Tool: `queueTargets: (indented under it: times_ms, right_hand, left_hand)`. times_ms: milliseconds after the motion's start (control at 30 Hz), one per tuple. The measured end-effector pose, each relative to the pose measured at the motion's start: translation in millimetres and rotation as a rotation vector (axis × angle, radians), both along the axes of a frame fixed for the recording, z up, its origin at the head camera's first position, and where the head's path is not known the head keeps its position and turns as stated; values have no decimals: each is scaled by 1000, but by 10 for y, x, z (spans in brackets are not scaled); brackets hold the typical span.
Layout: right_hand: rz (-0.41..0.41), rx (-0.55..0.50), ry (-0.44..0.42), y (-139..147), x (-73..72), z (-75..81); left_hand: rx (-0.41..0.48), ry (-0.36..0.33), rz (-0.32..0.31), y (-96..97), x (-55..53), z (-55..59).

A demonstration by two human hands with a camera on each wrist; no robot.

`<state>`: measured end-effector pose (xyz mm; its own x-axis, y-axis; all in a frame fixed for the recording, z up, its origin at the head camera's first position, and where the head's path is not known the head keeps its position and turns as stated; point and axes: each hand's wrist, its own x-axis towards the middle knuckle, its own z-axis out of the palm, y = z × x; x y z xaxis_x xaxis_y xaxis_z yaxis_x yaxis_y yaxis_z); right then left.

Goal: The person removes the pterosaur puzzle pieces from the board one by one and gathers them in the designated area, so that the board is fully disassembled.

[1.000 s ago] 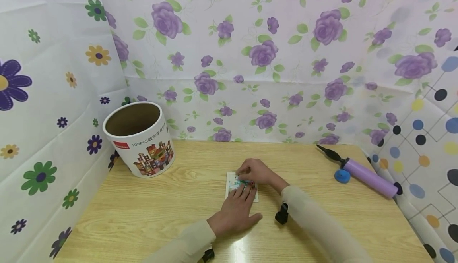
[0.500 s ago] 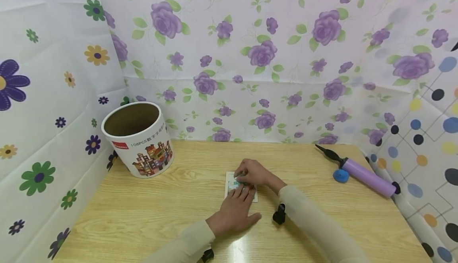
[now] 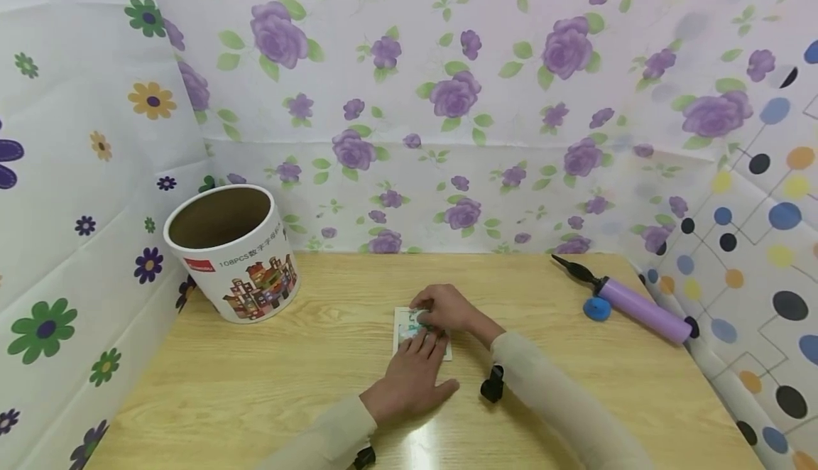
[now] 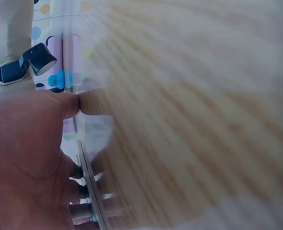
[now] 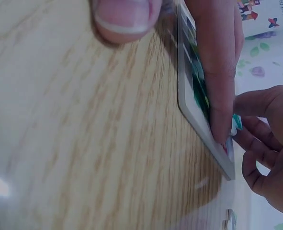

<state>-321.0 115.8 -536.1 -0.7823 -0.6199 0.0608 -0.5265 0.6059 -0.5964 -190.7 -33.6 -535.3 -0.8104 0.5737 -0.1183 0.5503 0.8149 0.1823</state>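
A small flat board (image 3: 397, 322) with a pale border and a colourful picture lies on the wooden table. My left hand (image 3: 409, 380) rests on its near part, fingers straight, thumb out to the side. At the far edge, my right hand (image 3: 444, 307) pinches a small thin teal-and-whitish piece (image 3: 422, 317); I cannot tell what kind it is. In the right wrist view, the piece (image 5: 237, 123) shows between the right thumb and fingers, just over the board (image 5: 195, 111), with a left finger (image 5: 217, 76) pressing beside it. The left wrist view shows the left palm (image 4: 26, 153) beside the board's edge (image 4: 92, 184).
A large white bucket (image 3: 246, 271) with a building-block print stands at the back left. On the right lie a purple hand pump (image 3: 645, 310) with a black nozzle and a small blue object (image 3: 597, 308). Patterned cloths (image 3: 383, 122) enclose the table (image 3: 255, 392) at the back and sides.
The head view has shifted, so everything sits a little further left. The right fingers have turned slightly, and a paler side of the piece now shows. The left hand stays on the board.
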Motion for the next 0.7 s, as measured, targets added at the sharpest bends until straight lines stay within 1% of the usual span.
queueTargets:
  times_ms: [133,300,433,533,633,700]
  right_hand:
    - [-24,-6,-16,-25,-2,19]
    - [-29,-38,-48,-1,-7,64]
    - [-7,-42,-36,10,-15,87]
    - [6,-33,-8,17,-17,90]
    - [10,-31,-4,30,-13,94]
    - [3,-39,-15,41,-7,105]
  left_hand:
    - [10,1,-4,-10,10,19]
    - [-20,-3,-2,-3,1,30]
    - [-28,-6,0,-3,-11,35]
    - [-32,-14,4,1,-10,48]
    - [-42,-11,0,3,-12,35]
    - [-46,-3,-1,4,-20,11]
